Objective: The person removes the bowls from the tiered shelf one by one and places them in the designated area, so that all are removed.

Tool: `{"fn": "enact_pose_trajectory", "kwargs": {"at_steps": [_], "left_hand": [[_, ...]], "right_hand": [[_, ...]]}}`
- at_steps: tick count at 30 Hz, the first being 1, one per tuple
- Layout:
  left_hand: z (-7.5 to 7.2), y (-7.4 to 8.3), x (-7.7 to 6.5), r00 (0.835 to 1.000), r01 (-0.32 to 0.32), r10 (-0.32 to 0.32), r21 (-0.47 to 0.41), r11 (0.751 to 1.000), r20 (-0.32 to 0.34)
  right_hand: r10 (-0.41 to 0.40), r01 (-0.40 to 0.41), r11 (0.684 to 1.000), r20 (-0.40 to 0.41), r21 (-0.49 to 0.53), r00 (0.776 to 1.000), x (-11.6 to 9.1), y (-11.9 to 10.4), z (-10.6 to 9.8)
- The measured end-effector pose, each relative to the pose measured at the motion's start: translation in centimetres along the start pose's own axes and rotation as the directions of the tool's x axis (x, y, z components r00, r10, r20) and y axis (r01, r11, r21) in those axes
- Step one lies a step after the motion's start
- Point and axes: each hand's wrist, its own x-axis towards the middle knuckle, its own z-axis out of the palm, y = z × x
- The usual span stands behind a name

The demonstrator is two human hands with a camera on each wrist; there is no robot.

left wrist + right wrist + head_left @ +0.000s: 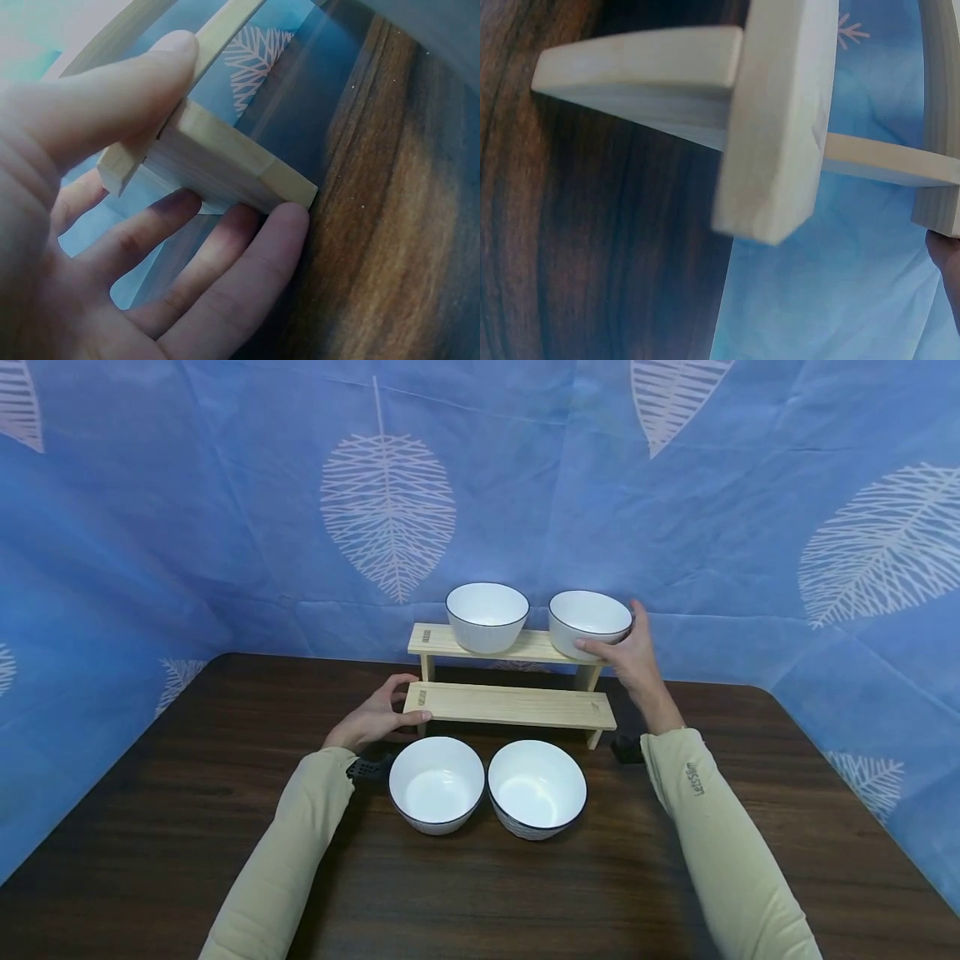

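Note:
A two-tier wooden rack (510, 703) stands on the dark table. My left hand (375, 714) grips the left end of its lower shelf; in the left wrist view the thumb (127, 97) lies over the board and the fingers (217, 262) reach to the leg (225, 161). On the right of the upper shelf (536, 646) is a white bowl (588, 610) with a dark rim. My right hand (633, 652) holds that bowl by its right side, thumb in front. A second white bowl (487, 614) sits to its left on the same shelf.
Two more white bowls stand side by side before the rack, the left one (437, 783) near my left wrist, the other (537, 787) beside it. A blue leaf-patterned cloth (525, 485) hangs close behind the rack, along the back edge of the table (187, 827).

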Motion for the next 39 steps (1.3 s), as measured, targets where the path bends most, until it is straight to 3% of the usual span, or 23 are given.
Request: {"fn": "enact_pose_trajectory", "kwargs": {"at_steps": [22, 39], "left_hand": [[0.0, 0.0, -0.1, 1.0, -0.025, 0.025, 0.022, 0.999, -0.006], [0.0, 0.2, -0.2, 1.0, -0.01, 0.01, 0.008, 1.0, 0.009]], "right_hand": [[0.011, -0.011, 1.0, -0.022, -0.003, 1.0, 0.6, 0.2, 0.3], [-0.043, 0.043, 0.999, -0.013, -0.009, 0.999, -0.7, -0.2, -0.2]]}}
